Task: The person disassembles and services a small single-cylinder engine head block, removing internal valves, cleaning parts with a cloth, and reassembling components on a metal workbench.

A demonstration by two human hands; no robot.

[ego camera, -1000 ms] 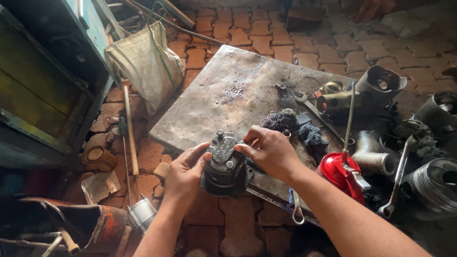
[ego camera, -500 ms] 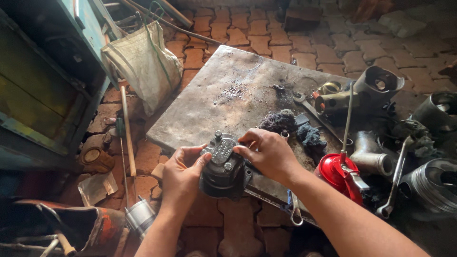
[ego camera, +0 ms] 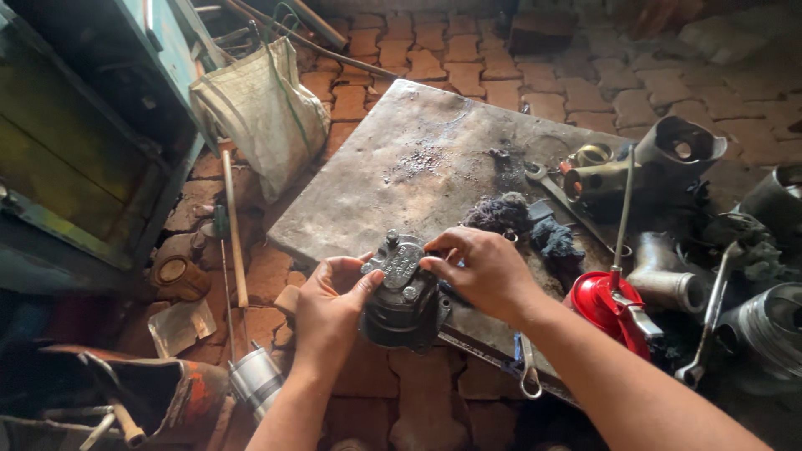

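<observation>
Both my hands hold a dark, greasy round engine part (ego camera: 401,296) with a bolted metal cap, just above the near edge of a grey metal plate (ego camera: 401,175) lying on the brick floor. My left hand (ego camera: 330,313) cups its left side with the thumb across the front. On the part's top right edge rest the fingers of my right hand (ego camera: 484,267), pinching the cap. A dark rag (ego camera: 505,215) lies on the plate right behind my right hand.
A red oil can (ego camera: 610,305) with a long spout stands to the right, beside spanners (ego camera: 710,313), metal pipes (ego camera: 668,280) and cylinders (ego camera: 764,330). A white sack (ego camera: 263,113) and a wooden-handled tool (ego camera: 232,225) lie at the left, near a green cabinet (ego camera: 92,142).
The part and both hands have shifted slightly left and nearer to me. My right-hand fingers have moved on the cap.
</observation>
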